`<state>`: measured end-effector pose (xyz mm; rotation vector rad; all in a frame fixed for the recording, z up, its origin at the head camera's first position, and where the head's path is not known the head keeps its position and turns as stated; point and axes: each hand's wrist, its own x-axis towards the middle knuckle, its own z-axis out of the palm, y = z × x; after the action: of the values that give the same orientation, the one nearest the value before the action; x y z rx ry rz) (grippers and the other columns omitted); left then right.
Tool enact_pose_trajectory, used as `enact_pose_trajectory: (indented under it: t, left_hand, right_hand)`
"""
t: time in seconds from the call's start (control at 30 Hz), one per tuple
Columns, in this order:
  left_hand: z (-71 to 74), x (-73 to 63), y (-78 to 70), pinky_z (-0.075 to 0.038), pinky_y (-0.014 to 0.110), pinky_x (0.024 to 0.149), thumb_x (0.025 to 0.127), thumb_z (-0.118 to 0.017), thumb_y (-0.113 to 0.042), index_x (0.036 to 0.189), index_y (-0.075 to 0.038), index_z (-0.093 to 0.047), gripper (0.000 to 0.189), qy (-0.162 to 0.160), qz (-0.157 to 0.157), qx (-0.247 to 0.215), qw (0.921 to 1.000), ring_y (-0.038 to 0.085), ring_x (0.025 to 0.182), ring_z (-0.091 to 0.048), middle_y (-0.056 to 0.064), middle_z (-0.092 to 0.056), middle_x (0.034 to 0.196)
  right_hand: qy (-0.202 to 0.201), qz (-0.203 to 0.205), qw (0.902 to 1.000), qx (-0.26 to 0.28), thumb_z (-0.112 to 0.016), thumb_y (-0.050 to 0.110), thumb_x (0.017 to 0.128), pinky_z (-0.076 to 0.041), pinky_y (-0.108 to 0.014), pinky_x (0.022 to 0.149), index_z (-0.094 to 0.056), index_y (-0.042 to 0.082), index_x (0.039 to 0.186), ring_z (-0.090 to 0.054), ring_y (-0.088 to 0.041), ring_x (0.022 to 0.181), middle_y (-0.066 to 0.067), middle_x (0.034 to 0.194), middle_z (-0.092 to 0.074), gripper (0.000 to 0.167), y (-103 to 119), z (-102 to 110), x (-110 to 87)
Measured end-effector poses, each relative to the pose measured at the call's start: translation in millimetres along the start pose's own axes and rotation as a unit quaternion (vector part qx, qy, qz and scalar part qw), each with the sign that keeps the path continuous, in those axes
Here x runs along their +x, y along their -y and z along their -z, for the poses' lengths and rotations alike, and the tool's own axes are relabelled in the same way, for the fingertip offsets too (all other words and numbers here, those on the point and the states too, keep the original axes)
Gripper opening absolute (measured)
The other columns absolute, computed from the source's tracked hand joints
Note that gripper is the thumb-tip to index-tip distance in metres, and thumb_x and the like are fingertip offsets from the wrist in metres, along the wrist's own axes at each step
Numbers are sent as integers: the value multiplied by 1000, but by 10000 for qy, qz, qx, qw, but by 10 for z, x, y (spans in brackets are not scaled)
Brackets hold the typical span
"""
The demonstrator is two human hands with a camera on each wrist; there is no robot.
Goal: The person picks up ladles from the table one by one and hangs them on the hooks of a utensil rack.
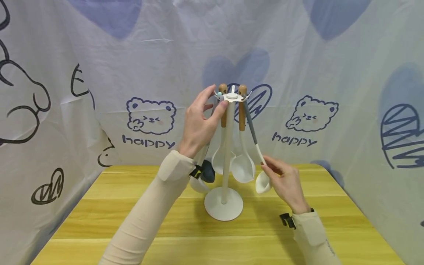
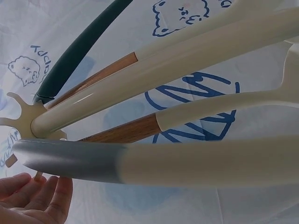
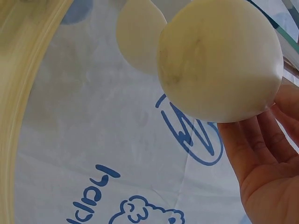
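Note:
A white utensil rack (image 1: 227, 147) stands upright on the table, with kitchen utensils hanging from its hooked top. My left hand (image 1: 202, 121) holds the rack's top at the left, thumb by the post and fingers at a hook. In the left wrist view those fingers (image 2: 58, 200) are at the end of a grey-handled utensil (image 2: 74, 158). At the right, my right hand (image 1: 285, 180) pinches the white stem of a ladle (image 1: 263, 183) low down, near its bowl. That ladle's grey handle slants up to a right-hand hook. Its round bowl (image 3: 219, 60) fills much of the right wrist view.
Two wooden-handled utensils, a white spoon (image 1: 218, 158) and a white ladle (image 1: 243, 168), hang behind the post. A dark utensil head (image 1: 208, 171) and a white bowl (image 1: 198, 185) hang at left. Below is a wooden table (image 1: 132, 221), with a printed curtain (image 1: 185, 73) behind.

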<state>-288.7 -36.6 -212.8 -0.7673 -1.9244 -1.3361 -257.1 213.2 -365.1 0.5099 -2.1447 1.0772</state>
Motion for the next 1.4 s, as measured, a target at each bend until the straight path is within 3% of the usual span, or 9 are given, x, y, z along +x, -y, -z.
enact_pose_trajectory:
  t: [0.2,0.53,0.8,0.97,1.13,1.4]
  left_hand:
    - [-4,-4,-5,-49,29,103,98,-60,-23,145,-6,-46,52,-18,47,-45,10000,19,133,-49,10,-47,149]
    - [2,-13,1,-49,29,103,98,-60,-23,146,-7,-45,52,-52,41,-75,9999,18,134,-48,10,-46,150]
    - [9,-42,32,-49,25,102,98,-59,-25,147,-9,-44,53,-75,71,-85,9999,15,134,-48,8,-46,150]
    - [31,-105,53,-49,25,101,98,-59,-27,147,-11,-44,53,-92,100,-99,9999,12,135,-47,6,-46,150]
    - [74,-200,89,-50,29,102,98,-58,-28,147,-12,-45,53,-108,43,-69,9999,11,135,-46,5,-46,150]
    - [140,-373,195,-49,34,103,97,-59,-27,146,-10,-46,53,-146,95,23,9998,18,134,-48,8,-48,148]
  right_hand:
    - [5,64,9999,112,-71,3,88,-55,-14,81,-68,3,121,-72,-29,91,-16,107,-73,33,10,-16,-8]
    - [82,19,10000,45,-72,3,87,-58,-29,80,-69,4,120,-73,-25,90,-14,106,-74,34,12,-36,-5]
    - [123,2,9999,35,-73,2,86,-59,-27,80,-69,2,119,-72,-25,90,-14,104,-74,33,7,-29,-10]
    - [142,-41,9999,60,-73,4,87,-56,-14,78,-70,2,118,-73,-27,91,-14,103,-74,31,-8,-25,-11]
    - [166,-149,9997,67,-72,7,88,-58,-19,77,-70,3,118,-72,-26,93,-13,105,-74,30,10,-19,-13]
    - [176,-306,9993,102,-67,12,94,-55,-13,79,-70,5,118,-71,-25,99,-12,111,-73,26,19,5,-26]
